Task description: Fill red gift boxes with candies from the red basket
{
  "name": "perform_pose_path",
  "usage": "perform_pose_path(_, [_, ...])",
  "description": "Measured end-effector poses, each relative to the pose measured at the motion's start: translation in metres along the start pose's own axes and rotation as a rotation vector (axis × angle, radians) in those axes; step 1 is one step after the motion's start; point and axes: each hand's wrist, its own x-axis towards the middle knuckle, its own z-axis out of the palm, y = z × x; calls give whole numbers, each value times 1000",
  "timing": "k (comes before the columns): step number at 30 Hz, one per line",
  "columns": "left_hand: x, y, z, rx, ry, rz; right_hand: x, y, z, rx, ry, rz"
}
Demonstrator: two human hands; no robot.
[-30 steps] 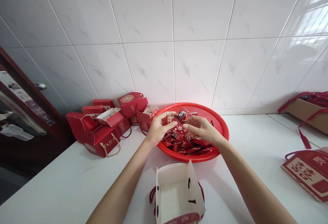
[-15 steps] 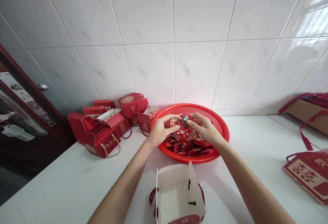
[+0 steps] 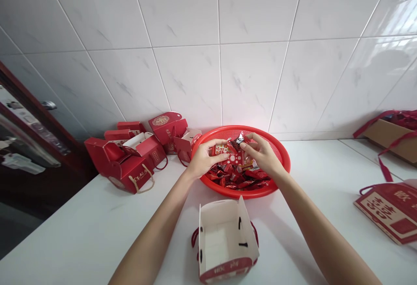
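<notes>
Above the red plastic basket (image 3: 286,157), my left hand (image 3: 203,160) is closed on flat red candy packets (image 3: 233,158) with white spots and patterns, thumb on top. My right hand (image 3: 264,154) pinches a small wrapped candy (image 3: 240,139) in a shiny silver, dark and red wrapper between thumb and fingers. Beneath both hands lie many red-wrapped candies (image 3: 243,184). Between my forearms stands a gift box (image 3: 219,241) with its top open, a white inside and dark red cord handles; nothing shows inside it.
Several red gift boxes (image 3: 127,170), some open, cluster on the white counter (image 3: 97,228) at the left. A flat red and cream box (image 3: 389,211) lies at the right, before a cardboard box (image 3: 391,139) with red ribbon. A tiled wall (image 3: 250,85) rises behind.
My right hand has lifted slightly with the wrapped candy, drawing it up from the packets in my left hand. The view has tilted a little downward.
</notes>
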Motion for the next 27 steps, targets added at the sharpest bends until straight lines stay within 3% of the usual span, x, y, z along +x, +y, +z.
perform_pose_path(5, [1,-1,0,-11,-1,-14,1,1,-1,6,51,-53])
perform_pose_path(16, [1,2,0,-33,10,-24,-2,-4,1,113,-6,-77])
perform_pose_path(21, [2,-2,-1,-5,-2,42,-3,-6,3,155,-53,-36])
perform_pose_path(27, [2,-3,-1,-84,55,50,-5,-11,1,174,-4,0])
